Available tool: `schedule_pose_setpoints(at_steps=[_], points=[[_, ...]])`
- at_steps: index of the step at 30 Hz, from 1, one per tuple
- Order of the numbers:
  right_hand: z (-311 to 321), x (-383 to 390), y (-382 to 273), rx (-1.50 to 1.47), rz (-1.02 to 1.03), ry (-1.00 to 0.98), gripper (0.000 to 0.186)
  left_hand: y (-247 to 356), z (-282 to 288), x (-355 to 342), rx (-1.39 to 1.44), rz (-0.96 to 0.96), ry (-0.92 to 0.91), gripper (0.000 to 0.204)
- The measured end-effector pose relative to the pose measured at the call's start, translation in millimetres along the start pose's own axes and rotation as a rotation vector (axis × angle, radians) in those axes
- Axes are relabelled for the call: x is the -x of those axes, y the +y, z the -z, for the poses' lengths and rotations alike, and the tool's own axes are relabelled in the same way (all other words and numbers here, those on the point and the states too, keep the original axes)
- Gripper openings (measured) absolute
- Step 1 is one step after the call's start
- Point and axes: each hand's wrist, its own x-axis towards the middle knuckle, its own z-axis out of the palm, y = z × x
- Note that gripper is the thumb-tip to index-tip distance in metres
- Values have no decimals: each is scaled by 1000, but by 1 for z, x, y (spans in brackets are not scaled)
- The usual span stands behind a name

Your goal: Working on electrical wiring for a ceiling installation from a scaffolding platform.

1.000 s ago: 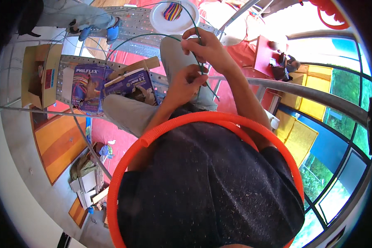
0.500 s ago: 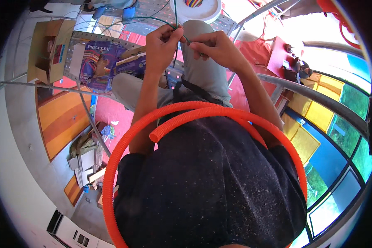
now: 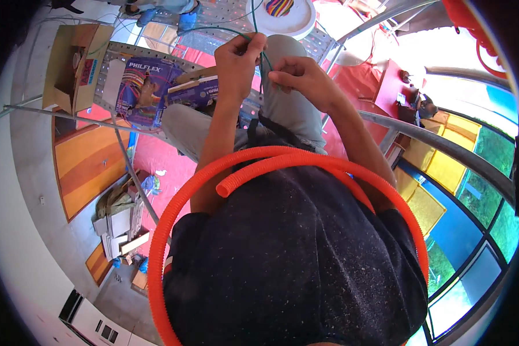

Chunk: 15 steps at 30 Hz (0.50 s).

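Observation:
A thin green wire runs from above into my left hand, whose thumb and fingers pinch it. More of the wire comes out below that grip and hangs between my hands, over my knee. Just to the right, my right hand has its thumb and forefinger pressed together where the wire comes close, apparently pinching it; the fingertips partly hide the spot. Orange corrugated conduit loops round my torso and across my arms, and its cut end lies on my dark shirt.
A perforated metal platform bears a torn purple box of coloured wires and an open brown carton. Beyond my knee stands a round white container marked with a multicoloured disc. Metal rails cross both sides. Another person's blue shoes show at the top.
My right hand has drawn away from my left, slightly down and right, and a longer stretch of wire shows between them. The whole view has shifted a little.

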Motion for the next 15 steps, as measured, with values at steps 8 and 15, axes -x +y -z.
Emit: schedule_pose_setpoints(at_steps=[8, 15], points=[[-11, 2, -4, -444, -144, -103, 21, 1, 3, 6, 200, 68, -42, 20], [-21, 2, -6, -729, -204, -194, 29, 7, 10, 4, 209, 84, -62, 19]])
